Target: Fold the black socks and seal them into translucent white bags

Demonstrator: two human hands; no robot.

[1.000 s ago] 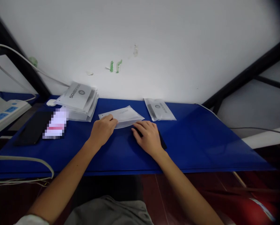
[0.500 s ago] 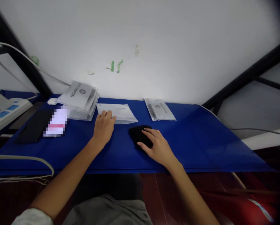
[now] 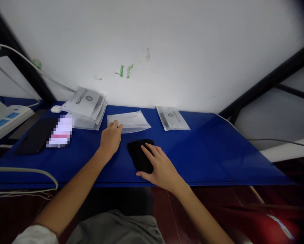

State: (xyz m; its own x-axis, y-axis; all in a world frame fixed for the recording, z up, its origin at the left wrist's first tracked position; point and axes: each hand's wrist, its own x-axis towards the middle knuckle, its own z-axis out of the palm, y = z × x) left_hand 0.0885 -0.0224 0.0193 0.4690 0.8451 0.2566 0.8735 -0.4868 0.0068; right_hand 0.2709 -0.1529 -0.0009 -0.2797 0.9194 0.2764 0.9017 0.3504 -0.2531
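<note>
— Left hand (image 3: 111,138), what grip?
— Fingers curled at the near left part of a frosted pouch (image 3: 136,121). Thumb side hidden; cannot tell if it pinches.
— Right hand (image 3: 162,166)?
— Spread. Fingers laid over the right side of a folded black cloth (image 3: 138,154), thumb set apart at its near edge.
— Position of that cloth?
— On the blue table (image 3: 213,156), nearer the front edge than the pouch, a strip of blue between them.
— Others?
— Stacked pouches (image 3: 85,103), back left; one lettered pouch (image 3: 174,119), back right, near the wall (image 3: 187,61).
</note>
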